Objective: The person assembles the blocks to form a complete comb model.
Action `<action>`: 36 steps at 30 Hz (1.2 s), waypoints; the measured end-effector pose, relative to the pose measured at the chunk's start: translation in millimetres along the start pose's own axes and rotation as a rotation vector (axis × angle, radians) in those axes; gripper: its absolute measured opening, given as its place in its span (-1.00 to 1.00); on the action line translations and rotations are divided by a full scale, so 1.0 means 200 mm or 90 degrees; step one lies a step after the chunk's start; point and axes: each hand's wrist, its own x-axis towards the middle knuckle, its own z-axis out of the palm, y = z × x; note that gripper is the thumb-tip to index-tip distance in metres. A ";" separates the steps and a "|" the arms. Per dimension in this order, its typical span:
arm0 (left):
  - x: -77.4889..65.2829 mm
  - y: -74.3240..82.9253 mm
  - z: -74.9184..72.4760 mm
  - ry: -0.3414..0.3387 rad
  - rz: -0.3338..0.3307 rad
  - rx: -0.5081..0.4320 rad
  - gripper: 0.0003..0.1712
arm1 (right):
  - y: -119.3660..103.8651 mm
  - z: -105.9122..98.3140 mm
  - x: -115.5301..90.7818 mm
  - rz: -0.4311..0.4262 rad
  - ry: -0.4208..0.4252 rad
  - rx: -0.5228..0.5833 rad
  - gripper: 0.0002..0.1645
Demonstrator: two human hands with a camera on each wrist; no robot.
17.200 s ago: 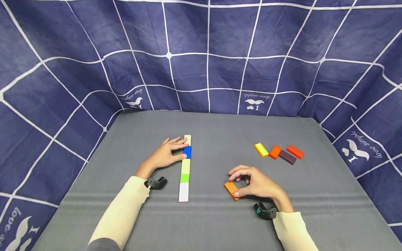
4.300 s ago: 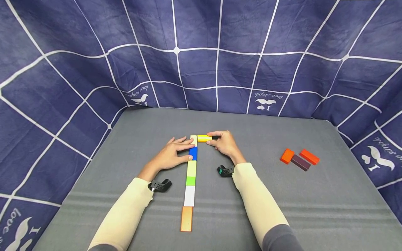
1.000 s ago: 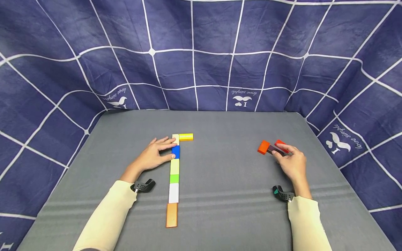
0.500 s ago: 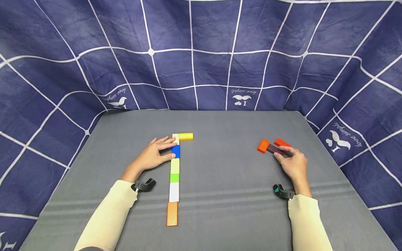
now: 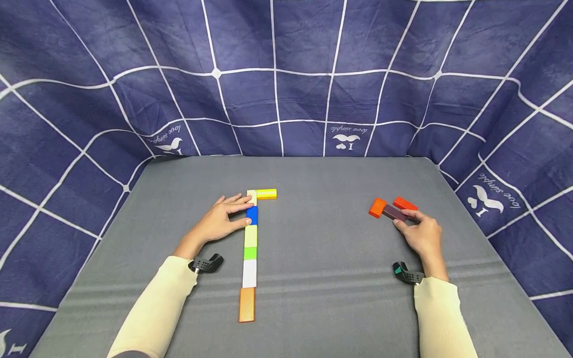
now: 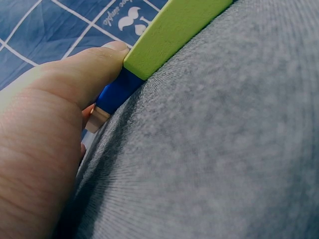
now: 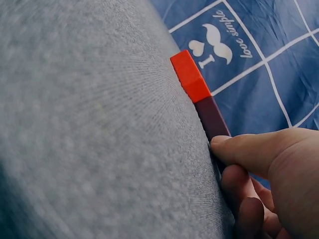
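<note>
Head view: right hand (image 5: 422,233) fingers pinch dark purple block (image 5: 394,213); left hand (image 5: 219,221) flat, touching blue block (image 5: 252,215).

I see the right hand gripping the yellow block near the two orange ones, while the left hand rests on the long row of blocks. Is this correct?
Not quite. The right hand grips the dark purple block, not a yellow one, as the head view shows. The yellow block lies at the far end of the row, where the left hand rests.

I see a grey table cover (image 5: 313,278); behind it and along both its sides hangs a navy cloth (image 5: 286,74) with white grid lines and small white bird prints.
</note>
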 end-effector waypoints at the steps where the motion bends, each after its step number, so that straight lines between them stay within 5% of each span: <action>1: 0.00 0.00 0.00 0.000 0.001 0.001 -0.36 | 0.00 0.00 0.00 -0.001 -0.001 -0.003 -0.54; 24: 0.00 0.01 -0.01 0.007 0.013 -0.003 -0.36 | -0.01 -0.01 -0.01 0.029 0.004 0.034 -0.52; 36: -0.01 -0.01 -0.01 -0.008 0.004 0.004 -0.33 | -0.10 -0.02 -0.01 0.044 -0.048 0.166 -0.46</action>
